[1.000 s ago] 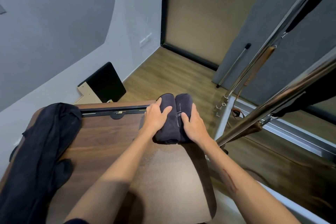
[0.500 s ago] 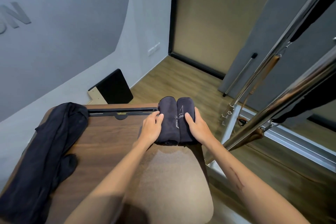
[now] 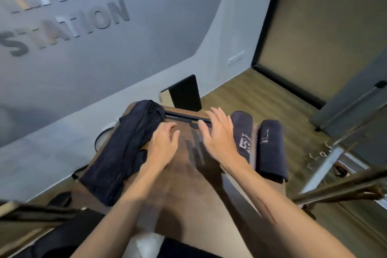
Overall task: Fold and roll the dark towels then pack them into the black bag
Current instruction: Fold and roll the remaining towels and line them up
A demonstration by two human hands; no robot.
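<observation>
Left hand (image 3: 164,142), fingers loosely spread, touched the limp dark cloth (image 3: 127,148) left of centre; I judged it soft, best gathered by an edge. Right hand (image 3: 217,132) hovered spread, empty.

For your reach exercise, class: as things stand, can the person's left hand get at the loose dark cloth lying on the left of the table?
Probably yes. The left hand is open, right beside the loose dark cloth, with nothing between them. The right hand is off to the other side, near the two rolled towels.
</observation>
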